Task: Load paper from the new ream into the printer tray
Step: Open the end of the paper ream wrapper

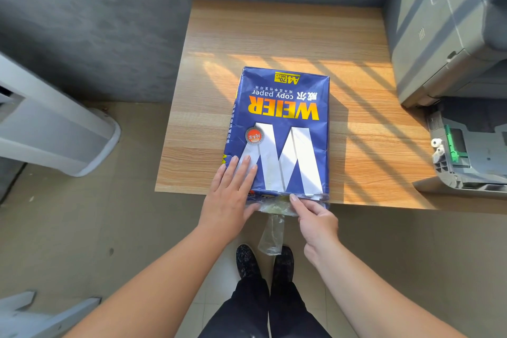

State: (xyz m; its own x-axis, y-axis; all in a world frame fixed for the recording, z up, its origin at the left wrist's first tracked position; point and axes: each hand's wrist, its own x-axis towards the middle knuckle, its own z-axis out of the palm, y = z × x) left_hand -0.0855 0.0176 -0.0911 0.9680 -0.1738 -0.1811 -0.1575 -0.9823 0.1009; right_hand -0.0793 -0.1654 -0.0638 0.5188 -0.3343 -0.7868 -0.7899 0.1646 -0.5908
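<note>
A blue ream of copy paper (282, 129) lies flat on the wooden table (274, 35), its near end at the table's front edge. My left hand (233, 197) rests flat on the ream's near left corner, fingers spread. My right hand (315, 217) pinches the wrapper at the near end, where it is torn. A strip of clear tape (271, 236) hangs down from that end. The grey printer (444, 22) stands at the right. Its paper tray (472, 156) is pulled out, with a green guide showing.
A grey wall runs behind the table. A light grey appliance (55, 129) stands on the floor at the left. Another grey piece (41, 315) lies at the bottom left. My legs and dark shoes (263, 263) are below the table edge.
</note>
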